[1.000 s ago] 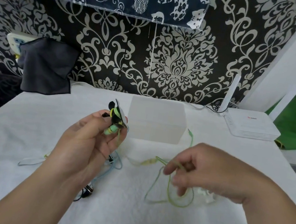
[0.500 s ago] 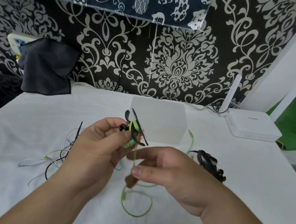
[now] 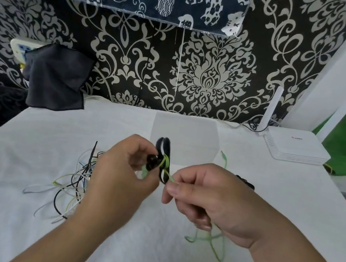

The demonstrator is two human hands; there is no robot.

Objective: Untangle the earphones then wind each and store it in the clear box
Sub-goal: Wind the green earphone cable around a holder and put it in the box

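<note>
Fingers (image 3: pixel 140 148) of the left hand (image 3: pixel 122 177) curl round the earbuds (image 3: pixel 158 162) and hold them above the table (image 3: pixel 18 231), mid-view. At 3 o'clock of the buds, the right hand (image 3: pixel 212 204) pinches the green cord (image 3: pixel 167 175) between thumb and forefinger, close to where it leaves them. The rest of that cord runs under the palm and lies looped on the table at 5 o'clock. Its plug (image 3: pixel 223 157) lies at 2 o'clock, beside the box (image 3: pixel 186 133). The box stands at 12 o'clock, behind the buds. A tangle (image 3: pixel 74 183) of black, white and pale cords lies at 9 o'clock. A black bundle (image 3: pixel 247 183) shows at 3 o'clock, half hidden by the right hand. Farther out are a white router (image 3: pixel 295 147) at 2 o'clock and a dark cloth (image 3: pixel 56 77) at 10 o'clock.
</note>
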